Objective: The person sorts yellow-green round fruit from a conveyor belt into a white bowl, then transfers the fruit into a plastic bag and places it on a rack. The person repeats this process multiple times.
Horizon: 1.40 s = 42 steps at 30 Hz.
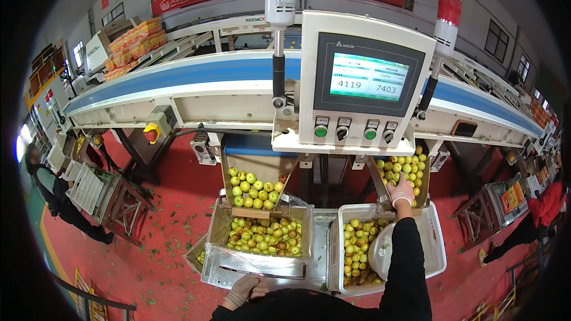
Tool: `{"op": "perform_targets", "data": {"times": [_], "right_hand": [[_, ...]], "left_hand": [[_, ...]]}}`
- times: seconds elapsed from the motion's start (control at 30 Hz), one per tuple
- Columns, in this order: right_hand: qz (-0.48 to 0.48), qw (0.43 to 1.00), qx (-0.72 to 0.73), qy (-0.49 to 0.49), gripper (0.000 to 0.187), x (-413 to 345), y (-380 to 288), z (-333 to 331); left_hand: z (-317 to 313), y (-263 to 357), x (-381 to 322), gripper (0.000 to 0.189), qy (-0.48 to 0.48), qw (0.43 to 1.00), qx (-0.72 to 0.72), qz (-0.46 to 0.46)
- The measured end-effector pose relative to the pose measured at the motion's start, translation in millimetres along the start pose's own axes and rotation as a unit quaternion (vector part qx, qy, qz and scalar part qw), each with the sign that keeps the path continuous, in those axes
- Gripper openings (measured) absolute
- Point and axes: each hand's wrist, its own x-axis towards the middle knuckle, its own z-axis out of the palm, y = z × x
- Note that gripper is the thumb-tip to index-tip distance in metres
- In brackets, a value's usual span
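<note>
My right hand [401, 191], in a thin pale glove, reaches into the right chute [424, 183] and touches the yellow-green jujubes [403, 165] there. Whether it grips any of them is hidden. Below it stands a white plastic crate [439, 249] with jujubes [357, 249] at its left side and a round white container [380, 252] inside. My left hand [244, 291], gloved too, is low by the front of the metal stand [250, 267], its fingers curled. Ahead of it a box lined with clear plastic [308, 227] holds many jujubes [263, 236], under the left chute [256, 167] with more fruit.
A control panel [308, 76] with a lit screen and knobs overhangs the chutes. Behind it runs a blue conveyor belt [200, 73]. An emergency stop button [152, 133] juts out at left. One person [49, 191] stands far left, another [546, 205] far right. Leaves litter the red floor [169, 232].
</note>
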Motion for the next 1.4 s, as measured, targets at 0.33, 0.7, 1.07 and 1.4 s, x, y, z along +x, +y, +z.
{"op": "perform_targets", "data": {"times": [0.33, 0.7, 1.07, 1.4], "right_hand": [[-0.024, 0.991, 0.092, 0.099, 0.051, 16, 17, 16], [-0.232, 0.744, 0.619, -0.099, 0.018, -206, -99, -16], [-0.185, 0.862, 0.446, -0.155, 0.008, -273, -96, 48], [-0.133, 0.838, 0.436, -0.299, 0.02, -380, -105, 65]], "left_hand": [[17, 16, -3, 0.022, -0.055, 0.998, 0.04, -0.017], [-6, 11, -3, 0.026, -0.005, 0.999, 0.043, 0.004], [-35, 29, 3, 0.022, -0.071, 0.997, -0.021, 0.03], [-96, 66, 47, 0.016, -0.048, 0.995, -0.043, 0.07]]}}
